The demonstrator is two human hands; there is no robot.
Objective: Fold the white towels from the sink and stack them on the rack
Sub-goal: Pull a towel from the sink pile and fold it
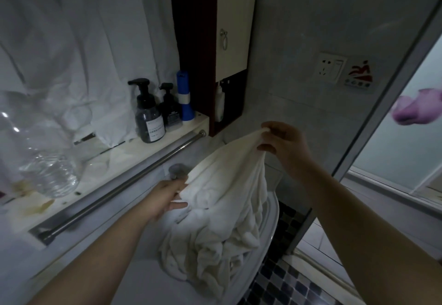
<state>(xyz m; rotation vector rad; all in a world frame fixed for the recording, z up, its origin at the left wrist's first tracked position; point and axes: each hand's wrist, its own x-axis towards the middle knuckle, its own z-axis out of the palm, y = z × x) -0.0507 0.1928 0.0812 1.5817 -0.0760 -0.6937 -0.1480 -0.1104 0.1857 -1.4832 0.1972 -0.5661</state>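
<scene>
hanging pinched from the right hand (283, 145), white towel (227, 209) hides left hand's (163, 199) fingertips.

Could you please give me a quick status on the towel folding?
Right hand pinches corner of white towel, lifted. Left hand on its edge, grip unclear. Rest heaped in sink. Nothing blocking.

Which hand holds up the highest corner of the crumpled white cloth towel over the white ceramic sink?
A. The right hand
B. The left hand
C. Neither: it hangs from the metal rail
A: the right hand pinches the raised corner of the white towel, while the left hand meets the cloth lower down, above the sink.
</scene>
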